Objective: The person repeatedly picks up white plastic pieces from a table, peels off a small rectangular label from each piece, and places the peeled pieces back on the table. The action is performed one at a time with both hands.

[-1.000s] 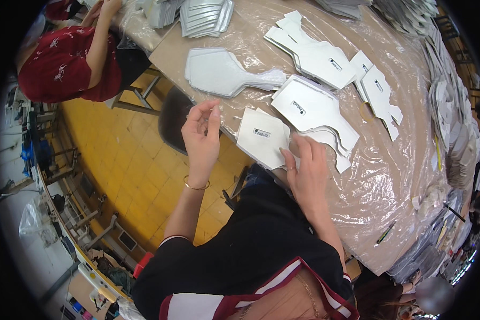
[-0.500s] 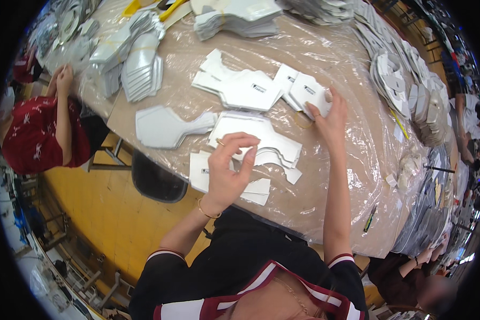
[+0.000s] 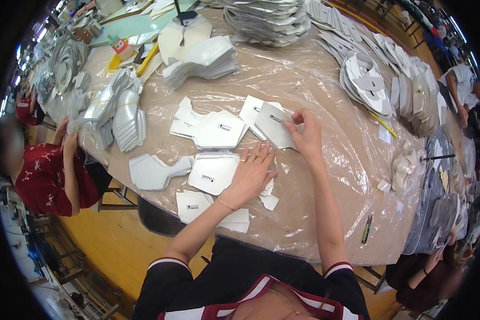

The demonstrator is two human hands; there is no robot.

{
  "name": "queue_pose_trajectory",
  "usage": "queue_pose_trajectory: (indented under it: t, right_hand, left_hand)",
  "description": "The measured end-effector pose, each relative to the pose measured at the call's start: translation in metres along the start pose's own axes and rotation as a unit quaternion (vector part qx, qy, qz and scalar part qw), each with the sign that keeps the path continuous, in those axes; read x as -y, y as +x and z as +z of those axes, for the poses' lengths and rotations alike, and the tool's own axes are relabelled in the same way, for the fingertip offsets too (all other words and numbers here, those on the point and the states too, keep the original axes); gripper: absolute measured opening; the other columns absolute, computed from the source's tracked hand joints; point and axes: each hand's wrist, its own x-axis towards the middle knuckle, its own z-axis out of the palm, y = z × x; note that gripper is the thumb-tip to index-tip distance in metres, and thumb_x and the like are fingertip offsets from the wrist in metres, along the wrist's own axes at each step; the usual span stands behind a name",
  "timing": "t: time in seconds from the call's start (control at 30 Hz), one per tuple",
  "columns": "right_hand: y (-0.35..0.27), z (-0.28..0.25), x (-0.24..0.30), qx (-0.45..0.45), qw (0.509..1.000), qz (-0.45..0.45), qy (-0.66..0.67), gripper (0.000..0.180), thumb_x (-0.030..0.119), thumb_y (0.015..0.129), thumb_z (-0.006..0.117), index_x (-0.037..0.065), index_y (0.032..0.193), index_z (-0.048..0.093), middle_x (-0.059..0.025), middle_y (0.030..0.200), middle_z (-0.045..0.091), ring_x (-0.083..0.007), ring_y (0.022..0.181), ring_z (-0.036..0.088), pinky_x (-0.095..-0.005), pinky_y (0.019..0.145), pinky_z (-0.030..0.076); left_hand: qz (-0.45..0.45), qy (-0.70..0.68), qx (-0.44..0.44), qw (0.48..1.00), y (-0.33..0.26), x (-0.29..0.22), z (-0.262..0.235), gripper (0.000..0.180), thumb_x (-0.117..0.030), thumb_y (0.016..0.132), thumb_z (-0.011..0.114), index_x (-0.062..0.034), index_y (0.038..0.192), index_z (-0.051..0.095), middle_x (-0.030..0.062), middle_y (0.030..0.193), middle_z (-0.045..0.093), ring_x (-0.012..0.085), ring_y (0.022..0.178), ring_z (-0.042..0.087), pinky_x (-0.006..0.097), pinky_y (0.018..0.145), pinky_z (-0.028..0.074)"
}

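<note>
My left hand [image 3: 252, 173] lies with its fingers stretched out over a white cut piece with a small dark print [image 3: 210, 173], at the middle of the table. Between the thumb and fingers of my right hand [image 3: 307, 136], a flat light-grey printed piece [image 3: 272, 124] is pinched at its right edge. That piece is tilted and overlaps another white printed piece [image 3: 249, 111]. To their left rests a small stack of white shaped pieces [image 3: 208, 130] with a print on top. A grey-white piece with a narrow neck [image 3: 152, 173] and further white printed pieces [image 3: 189, 205] lie nearer the table's front edge.
Plastic film covers the table [image 3: 336, 213]. Tall stacks of white pieces [image 3: 266, 21] stand at the back, with bundles [image 3: 130, 125] at left and piles [image 3: 365, 80] at right. A small cutter [image 3: 367, 229] lies front right. A person in red [image 3: 48, 176] works at left.
My left hand has come down from a raised, curled pose to lie flat on the white piece. My right hand now lifts the edge of the printed piece. The whole view has shifted.
</note>
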Motion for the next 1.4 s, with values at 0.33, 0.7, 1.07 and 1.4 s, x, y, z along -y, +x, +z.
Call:
queue_pose_trajectory:
  t: [0.33,0.7,1.07,1.4]
  right_hand:
    - [-0.053,-0.117,0.039,-0.046,0.912,0.13,0.387,0.022,0.005,0.088,0.074,0.005,0.098,0.054,0.0008,0.086,0.059,-0.0041,0.075,0.056,-0.0186,0.067,0.047]
    - [-0.126,-0.134,0.06,0.019,0.925,0.185,0.331,0.022,0.006,0.088,0.073,0.004,0.101,0.057,0.002,0.084,0.06,-0.0035,0.076,0.058,-0.0177,0.068,0.046]
    - [-0.159,-0.135,0.06,0.018,0.924,0.214,0.318,0.04,0.008,0.091,0.071,-0.002,0.127,0.058,-0.0004,0.082,0.064,-0.0045,0.074,0.058,-0.0184,0.067,0.045]
    - [-0.173,-0.139,0.06,0.032,0.933,0.229,0.274,0.027,0.016,0.091,0.071,-0.005,0.107,0.07,-0.0016,0.086,0.069,-0.0039,0.075,0.056,-0.0198,0.065,0.044]
  left_hand:
    - [-0.009,-0.123,-0.091,0.988,0.004,-0.009,-0.025,0.049,-0.026,0.094,0.063,-0.0038,0.136,0.052,0.0181,0.142,0.052,0.0354,0.133,0.048,0.048,0.112,0.033]
    - [-0.094,-0.734,0.079,0.668,-0.018,-0.047,-0.052,0.038,-0.024,0.104,0.052,0.0069,0.124,0.059,0.0127,0.109,0.069,0.0164,0.093,0.069,0.031,0.082,0.058]
    - [-0.163,-0.692,0.082,0.698,-0.037,-0.066,-0.046,0.028,-0.015,0.098,0.062,0.009,0.113,0.064,0.0117,0.095,0.072,0.0128,0.079,0.07,0.024,0.072,0.059]
    - [-0.162,-0.681,0.097,0.707,-0.043,-0.072,-0.045,0.028,-0.016,0.098,0.062,0.0081,0.113,0.064,0.011,0.095,0.072,0.0129,0.08,0.07,0.024,0.073,0.059]
